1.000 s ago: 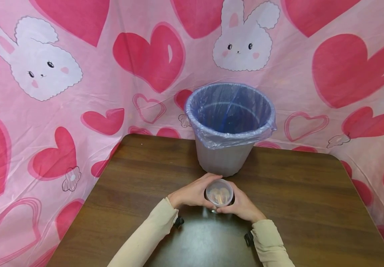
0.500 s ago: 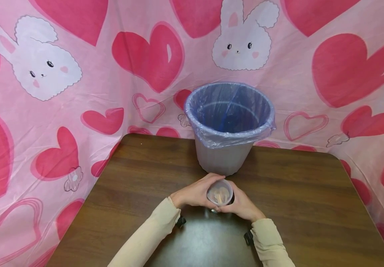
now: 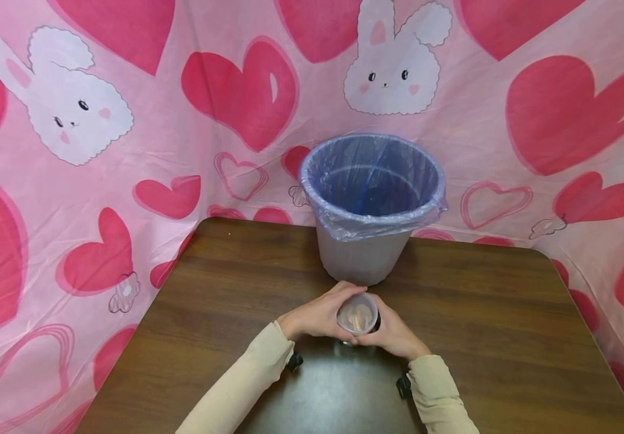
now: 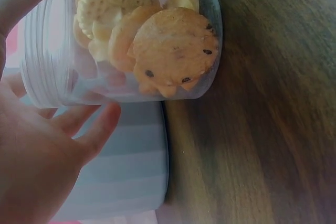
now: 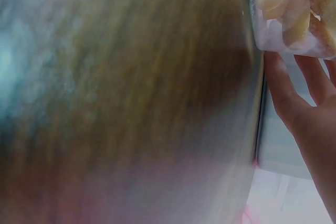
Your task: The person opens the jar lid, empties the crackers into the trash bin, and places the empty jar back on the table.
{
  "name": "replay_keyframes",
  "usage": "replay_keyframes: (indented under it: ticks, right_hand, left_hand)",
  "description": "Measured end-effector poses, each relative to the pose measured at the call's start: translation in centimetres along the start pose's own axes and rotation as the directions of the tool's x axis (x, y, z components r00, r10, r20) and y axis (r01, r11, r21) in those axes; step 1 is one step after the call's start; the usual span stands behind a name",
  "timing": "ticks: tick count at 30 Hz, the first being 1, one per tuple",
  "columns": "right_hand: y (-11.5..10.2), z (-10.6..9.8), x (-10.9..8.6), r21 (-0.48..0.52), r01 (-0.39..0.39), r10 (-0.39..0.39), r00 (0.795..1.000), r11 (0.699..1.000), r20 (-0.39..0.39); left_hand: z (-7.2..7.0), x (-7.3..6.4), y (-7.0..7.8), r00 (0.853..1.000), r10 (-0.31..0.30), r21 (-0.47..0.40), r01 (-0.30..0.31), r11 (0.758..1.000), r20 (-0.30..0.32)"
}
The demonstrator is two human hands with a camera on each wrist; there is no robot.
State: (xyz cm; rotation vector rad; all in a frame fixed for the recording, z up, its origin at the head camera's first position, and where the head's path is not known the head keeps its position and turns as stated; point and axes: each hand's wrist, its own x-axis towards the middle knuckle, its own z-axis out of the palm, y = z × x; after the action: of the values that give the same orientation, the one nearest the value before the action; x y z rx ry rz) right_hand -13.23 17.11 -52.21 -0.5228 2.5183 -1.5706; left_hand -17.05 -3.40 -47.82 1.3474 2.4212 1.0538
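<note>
Both the left hand (image 3: pixel 319 313) and the right hand (image 3: pixel 393 330) curl their fingers (image 4: pixel 100 129) round a clear jar (image 3: pixel 357 314) of biscuits (image 4: pixel 176 48), upright just in front of the lined bin (image 3: pixel 363 259) on the surface (image 3: pixel 236 289).

"What's the person wearing, from where you sit?"
"On my head feed I see a plain cream left sleeve (image 3: pixel 238 383) and a matching right sleeve (image 3: pixel 438 389), the right one creased."
"And at the cuffs?"
"I make out a small black left fitting (image 3: pixel 293 361) and a black right fitting (image 3: pixel 404 387), both too small for detail."
</note>
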Motion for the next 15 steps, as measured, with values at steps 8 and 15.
replay_keyframes:
  ticks: [8,15]
  right_hand:
    - [-0.2,-0.1,0.0,0.030,0.015,-0.016,1.000,0.999,0.019]
    - [-3.1,-0.7,-0.4,0.060,-0.011,0.008,0.999,0.998,0.043]
  left_hand:
    - [-0.2,-0.4,-0.1,1.000,-0.025,-0.003,0.025,1.000,-0.008]
    - [-0.2,-0.8,-0.3,0.999,-0.031,0.005,0.032,0.999,-0.022]
